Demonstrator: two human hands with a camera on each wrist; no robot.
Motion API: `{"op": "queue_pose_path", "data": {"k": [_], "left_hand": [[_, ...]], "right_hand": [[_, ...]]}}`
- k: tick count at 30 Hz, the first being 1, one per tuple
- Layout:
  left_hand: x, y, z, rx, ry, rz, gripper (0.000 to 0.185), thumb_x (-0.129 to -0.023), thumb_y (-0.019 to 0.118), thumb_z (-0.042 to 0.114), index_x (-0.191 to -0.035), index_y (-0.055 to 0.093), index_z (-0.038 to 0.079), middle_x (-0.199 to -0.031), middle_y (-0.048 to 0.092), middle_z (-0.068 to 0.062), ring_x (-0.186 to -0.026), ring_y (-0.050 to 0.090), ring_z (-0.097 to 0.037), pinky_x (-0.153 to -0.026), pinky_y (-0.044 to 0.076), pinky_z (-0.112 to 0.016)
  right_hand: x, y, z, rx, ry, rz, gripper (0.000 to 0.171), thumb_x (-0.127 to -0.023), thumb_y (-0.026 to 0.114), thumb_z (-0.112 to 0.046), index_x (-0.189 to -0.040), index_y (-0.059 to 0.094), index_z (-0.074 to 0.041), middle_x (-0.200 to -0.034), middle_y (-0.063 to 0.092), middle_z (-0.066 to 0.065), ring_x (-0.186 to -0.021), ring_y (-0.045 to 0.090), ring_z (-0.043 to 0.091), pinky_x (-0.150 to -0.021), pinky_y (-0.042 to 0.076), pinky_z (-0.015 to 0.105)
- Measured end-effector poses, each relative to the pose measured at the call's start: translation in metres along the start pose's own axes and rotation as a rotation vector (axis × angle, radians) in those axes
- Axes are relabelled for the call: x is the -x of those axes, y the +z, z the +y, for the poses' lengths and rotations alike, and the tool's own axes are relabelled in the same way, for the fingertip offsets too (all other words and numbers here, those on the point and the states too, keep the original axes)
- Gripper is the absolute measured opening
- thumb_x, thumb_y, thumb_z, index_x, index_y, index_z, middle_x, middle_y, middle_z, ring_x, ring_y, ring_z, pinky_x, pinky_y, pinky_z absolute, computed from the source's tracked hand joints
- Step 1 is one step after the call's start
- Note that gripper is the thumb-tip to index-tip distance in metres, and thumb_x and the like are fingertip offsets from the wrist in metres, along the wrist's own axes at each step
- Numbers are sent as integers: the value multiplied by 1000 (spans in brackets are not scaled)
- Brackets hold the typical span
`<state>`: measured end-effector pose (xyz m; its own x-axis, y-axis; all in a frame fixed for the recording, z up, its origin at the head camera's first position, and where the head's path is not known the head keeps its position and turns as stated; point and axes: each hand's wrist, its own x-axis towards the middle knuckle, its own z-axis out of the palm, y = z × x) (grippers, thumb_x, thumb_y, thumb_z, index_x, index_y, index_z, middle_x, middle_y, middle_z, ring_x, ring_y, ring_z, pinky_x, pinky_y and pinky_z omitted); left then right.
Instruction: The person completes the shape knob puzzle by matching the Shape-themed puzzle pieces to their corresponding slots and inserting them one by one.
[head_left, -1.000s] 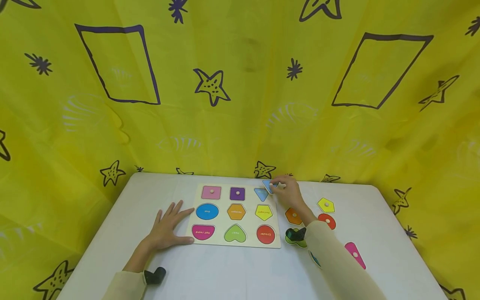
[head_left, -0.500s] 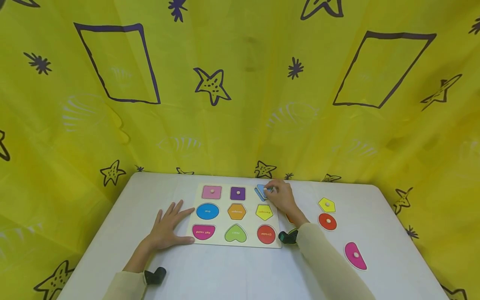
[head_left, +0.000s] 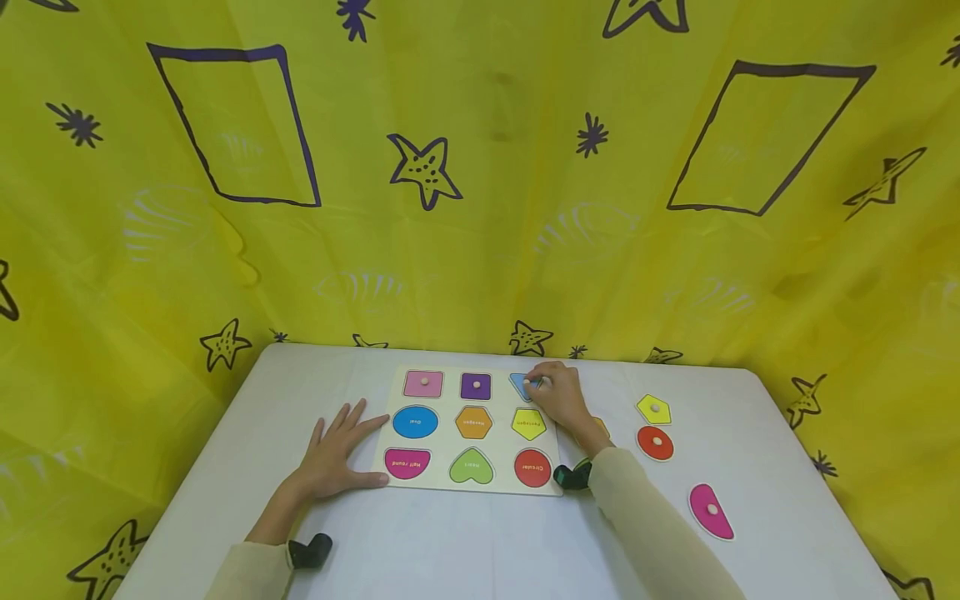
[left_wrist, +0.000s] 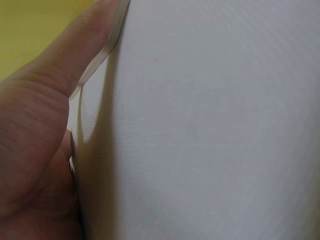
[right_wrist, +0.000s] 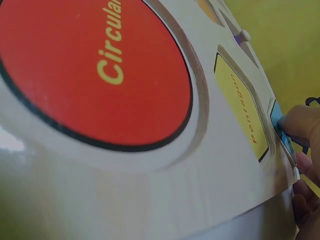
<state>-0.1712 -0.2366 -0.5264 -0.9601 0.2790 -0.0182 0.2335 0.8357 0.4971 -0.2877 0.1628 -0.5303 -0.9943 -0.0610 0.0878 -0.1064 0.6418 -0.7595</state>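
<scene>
A wooden shape puzzle board (head_left: 450,482) lies on the white table (head_left: 465,542). My right hand (head_left: 534,382) pinches the blue triangle piece (head_left: 518,384) at the board's far right recess. In the right wrist view my fingertips (right_wrist: 300,122) sit on the blue triangle (right_wrist: 284,136), beyond the yellow pentagon recess (right_wrist: 242,112) and the red circular recess (right_wrist: 95,70). My left hand (head_left: 341,450) lies flat on the table, fingers straight, thumb against the board's left edge. The left wrist view shows my palm (left_wrist: 40,150) beside the board's edge (left_wrist: 95,65).
Loose pieces lie right of the board: a yellow pentagon (head_left: 653,409), a red circle (head_left: 655,442), a pink half-round (head_left: 709,510), and an orange piece (head_left: 602,427) partly hidden behind my right hand. Yellow patterned cloth (head_left: 480,208) walls in the table.
My right hand carried the blue triangle leftward from beyond the board's far right corner to the far right recess. The left hand stayed still.
</scene>
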Motion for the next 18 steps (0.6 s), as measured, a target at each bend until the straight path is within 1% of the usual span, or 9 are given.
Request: {"op": "queue_pose_path", "data": {"k": [3,10,13,18], "left_hand": [[0,2,-1,4,8,11,96,-72,84,61,-153,50,22,-166,25,-23,-153,10,-51,-116,-3,-76],[-1,4,-4,20,57,57,96,-70,84,62,-151,53,20,-164,28,-27,-150,14,-54,-113,0,-79],[-1,4,-4,19,47,49,96,-70,85,60,-151,52,20,-165,26,-26,-151,12,-54,-114,-1,-79],[0,0,0,1,7,16,96,-71,85,59,-153,51,21,-166,25,-23,-153,11,-51,-115,-3,-76]], "right_hand": [[0,0,0,10,-5,1,14,-92,76,-16,-100,80,-6,-125,66,13,-130,44,33,-112,31,52],[3,-2,-2,11,-16,-1,13,-91,76,-15,-99,80,-5,-128,64,15,-129,43,36,-111,33,54],[3,-3,-2,13,-14,-9,13,-91,76,-14,-100,80,-5,-129,63,16,-131,42,37,-112,31,54],[5,-3,-3,17,-10,-11,15,-91,76,-15,-101,80,-5,-130,63,16,-131,42,37,-112,32,55]]}}
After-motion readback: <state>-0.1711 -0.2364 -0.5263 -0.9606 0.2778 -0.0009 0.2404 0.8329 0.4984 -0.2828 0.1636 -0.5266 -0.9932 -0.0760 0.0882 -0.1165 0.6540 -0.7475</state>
